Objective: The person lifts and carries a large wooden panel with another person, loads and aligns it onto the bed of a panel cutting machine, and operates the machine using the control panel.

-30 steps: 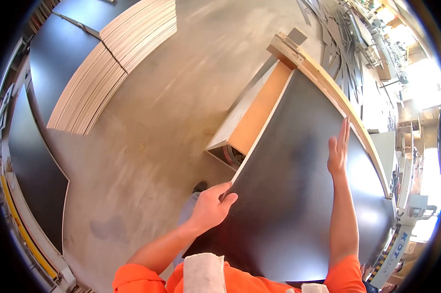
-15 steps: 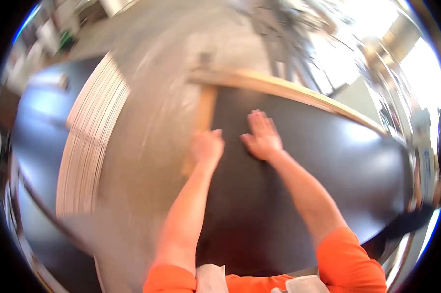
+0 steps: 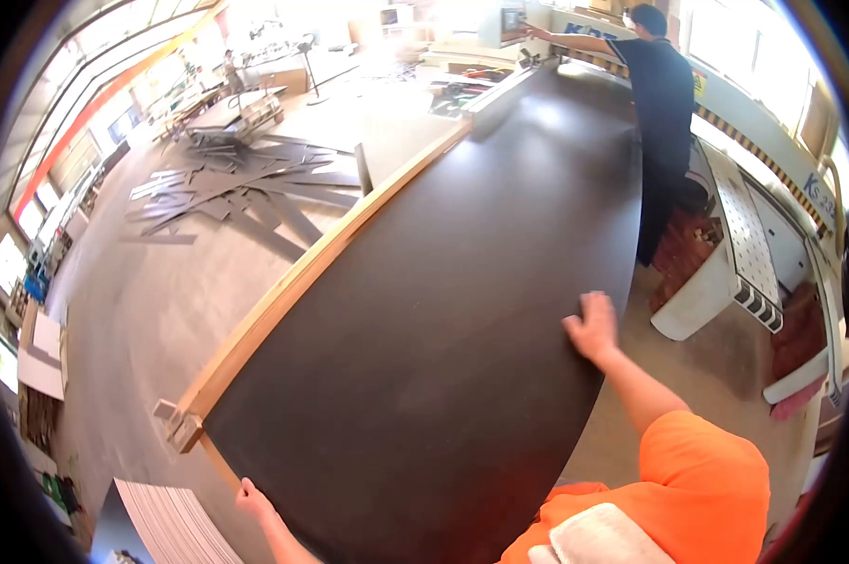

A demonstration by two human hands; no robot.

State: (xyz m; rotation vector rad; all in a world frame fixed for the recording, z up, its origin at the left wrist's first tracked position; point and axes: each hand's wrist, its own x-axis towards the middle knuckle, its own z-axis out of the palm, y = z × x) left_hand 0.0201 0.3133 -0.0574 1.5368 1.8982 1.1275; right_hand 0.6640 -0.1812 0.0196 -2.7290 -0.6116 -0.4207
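Observation:
A large dark smooth board (image 3: 415,310) stretches from my body away toward the far machine. At its near left edge is my left hand (image 3: 252,500), closed on the border with the thumb on top and the other fingers mostly hidden. My right hand (image 3: 594,327) lies on the board near its right edge, fingers extended and holding nothing. A long pale wooden rail (image 3: 298,273) runs along the board's left side, ending in a small wooden block (image 3: 182,428) at the near corner.
A person (image 3: 664,113) in dark clothes stands right of the board's far end, one arm stretched toward a machine panel. Long dark strips (image 3: 246,183) lie heaped on the floor. A stack of boards (image 3: 175,522) is at lower left, and a white machine table (image 3: 739,244) at right.
My view has swung to the right and up, bringing the person and machine into sight. My right hand now rests near the board's right edge; my left remains at its edge.

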